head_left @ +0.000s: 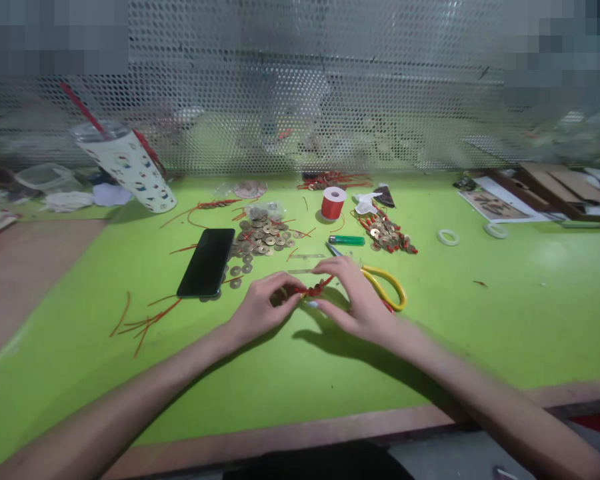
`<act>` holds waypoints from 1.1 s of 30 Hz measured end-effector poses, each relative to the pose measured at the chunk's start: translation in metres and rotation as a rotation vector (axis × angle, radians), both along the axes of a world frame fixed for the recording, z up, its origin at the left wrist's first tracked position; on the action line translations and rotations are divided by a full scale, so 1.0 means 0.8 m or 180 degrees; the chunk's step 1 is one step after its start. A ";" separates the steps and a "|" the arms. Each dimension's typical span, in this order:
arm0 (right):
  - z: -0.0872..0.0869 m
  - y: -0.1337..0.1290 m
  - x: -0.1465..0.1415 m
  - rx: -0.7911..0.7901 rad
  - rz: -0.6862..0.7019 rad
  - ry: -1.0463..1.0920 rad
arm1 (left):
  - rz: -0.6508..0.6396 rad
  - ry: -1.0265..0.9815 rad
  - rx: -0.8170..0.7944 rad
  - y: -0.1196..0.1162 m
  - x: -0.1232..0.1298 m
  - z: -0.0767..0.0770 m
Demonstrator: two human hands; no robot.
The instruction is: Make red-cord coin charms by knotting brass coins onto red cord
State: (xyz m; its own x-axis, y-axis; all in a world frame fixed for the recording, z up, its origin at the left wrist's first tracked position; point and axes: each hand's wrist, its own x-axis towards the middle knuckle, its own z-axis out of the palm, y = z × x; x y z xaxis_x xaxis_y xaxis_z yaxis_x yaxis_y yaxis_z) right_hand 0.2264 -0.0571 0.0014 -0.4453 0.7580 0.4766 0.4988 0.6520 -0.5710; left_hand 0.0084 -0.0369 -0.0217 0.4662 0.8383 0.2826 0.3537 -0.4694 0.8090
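A short red knotted cord (314, 291) with what look like small coins is pinched between the thumb and fingers of my left hand (266, 303). My right hand (355, 300) is open around the cord's other end, thumb and fingers apart; whether a finger touches the cord is unclear. Scissors with yellow handles (399, 293) lie partly under my right hand. Beyond my hands are a pile of holed brass coins (265, 235), a green lighter (347, 240) and a spool of red cord (333, 204). Finished-looking coin strings with red cord (387, 233) lie to the right.
A black phone (207, 262) rests left of the coins, with loose red cord pieces (153, 322) near it. A patterned cup with a straw (130, 167) leans at the back left. White rings (448, 237) and cardboard boxes (565, 187) are on the right. A perforated metal screen (280, 93) stands behind.
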 end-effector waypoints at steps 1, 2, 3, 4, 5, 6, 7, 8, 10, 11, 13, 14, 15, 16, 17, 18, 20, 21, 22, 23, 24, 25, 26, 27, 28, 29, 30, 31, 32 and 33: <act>-0.003 -0.001 -0.005 -0.0026 0.0001 -0.0040 | -0.0064 0.0044 0.0116 -0.001 0.000 -0.001; -0.006 -0.003 -0.010 -0.0099 -0.0041 -0.0092 | -0.0116 0.0087 0.0217 -0.001 0.000 -0.002; -0.010 -0.003 -0.014 -0.0198 -0.0118 -0.0120 | -0.0148 0.0125 0.0298 -0.002 0.000 -0.003; -0.015 -0.004 -0.017 -0.0312 -0.0209 -0.0115 | -0.0171 0.0154 0.0350 -0.003 0.000 -0.003; -0.019 -0.003 -0.019 -0.0426 -0.0291 -0.0072 | -0.0184 0.0171 0.0373 -0.003 0.000 -0.003; -0.023 -0.003 -0.020 -0.0533 -0.0340 0.0004 | -0.0187 0.0169 0.0366 -0.003 0.000 -0.003; -0.026 -0.002 -0.020 -0.0639 -0.0355 0.0102 | -0.0186 0.0156 0.0335 -0.004 0.001 -0.003; -0.028 -0.001 -0.020 -0.0744 -0.0345 0.0215 | -0.0178 0.0120 0.0294 -0.004 0.001 -0.003; -0.029 0.000 -0.020 -0.0961 -0.0307 0.0441 | -0.0152 0.0023 0.0182 -0.004 0.002 -0.003; -0.029 0.000 -0.020 -0.1080 -0.0286 0.0545 | -0.0129 -0.0018 0.0128 -0.004 0.002 -0.003; -0.027 0.000 -0.020 -0.1306 -0.0256 0.0725 | -0.0083 -0.0056 0.0052 -0.004 0.003 -0.002; -0.026 0.000 -0.020 -0.1390 -0.0238 0.0794 | -0.0064 -0.0060 0.0034 -0.004 0.003 -0.001; -0.025 0.000 -0.020 -0.1448 -0.0219 0.0842 | -0.0048 -0.0061 0.0024 -0.004 0.003 0.000; -0.024 0.000 -0.021 -0.1479 -0.0203 0.0866 | -0.0037 -0.0072 0.0018 -0.004 0.004 0.001; -0.024 -0.001 -0.021 -0.1483 -0.0198 0.0868 | -0.0026 -0.0088 0.0007 -0.004 0.004 0.002; -0.023 -0.001 -0.021 -0.1477 -0.0205 0.0861 | -0.0008 -0.0107 -0.0010 -0.004 0.004 0.003; -0.022 -0.002 -0.022 -0.1485 -0.0234 0.0853 | 0.0043 -0.0138 -0.0068 -0.004 0.003 0.003; -0.022 -0.002 -0.022 -0.1497 -0.0252 0.0860 | 0.0070 -0.0153 -0.0106 -0.004 0.003 0.003; -0.021 -0.003 -0.022 -0.1514 -0.0267 0.0865 | 0.0085 -0.0171 -0.0156 -0.003 0.003 0.003; -0.020 -0.003 -0.021 -0.1533 -0.0283 0.0863 | 0.0092 -0.0198 -0.0215 -0.003 0.002 0.003; -0.018 -0.004 -0.021 -0.1549 -0.0293 0.0849 | 0.0085 -0.0234 -0.0285 -0.003 0.002 0.003; -0.017 -0.004 -0.020 -0.1558 -0.0306 0.0829 | 0.0069 -0.0274 -0.0368 -0.002 0.001 0.003; -0.016 -0.004 -0.019 -0.1559 -0.0319 0.0812 | 0.0050 -0.0318 -0.0460 -0.002 0.001 0.003; -0.015 -0.004 -0.018 -0.1563 -0.0320 0.0803 | 0.0033 -0.0362 -0.0567 -0.002 0.001 0.003; -0.014 -0.003 -0.017 -0.1579 -0.0312 0.0806 | 0.0020 -0.0412 -0.0681 -0.001 0.001 0.004; -0.014 -0.003 -0.016 -0.1606 -0.0299 0.0822 | 0.0009 -0.0460 -0.0808 -0.001 0.000 0.004; -0.014 -0.002 -0.016 -0.1646 -0.0285 0.0842 | -0.0002 -0.0504 -0.0941 0.000 0.001 0.005; -0.014 -0.001 -0.015 -0.1697 -0.0274 0.0858 | -0.0006 -0.0548 -0.1070 0.000 0.001 0.006; -0.014 0.000 -0.014 -0.1751 -0.0271 0.0866 | -0.0009 -0.0586 -0.1196 0.000 0.001 0.007; -0.013 0.001 -0.013 -0.1794 -0.0278 0.0865 | -0.0008 -0.0618 -0.1304 0.001 0.001 0.008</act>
State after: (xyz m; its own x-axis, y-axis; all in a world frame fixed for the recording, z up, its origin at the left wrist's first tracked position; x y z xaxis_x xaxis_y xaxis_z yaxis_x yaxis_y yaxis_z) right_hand 0.2161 -0.0566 -0.0094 -0.2895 0.9538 0.0809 0.3254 0.1775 -0.9288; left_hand 0.0094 -0.0362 -0.0154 0.4396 0.8981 0.0101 0.1764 -0.0974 0.9795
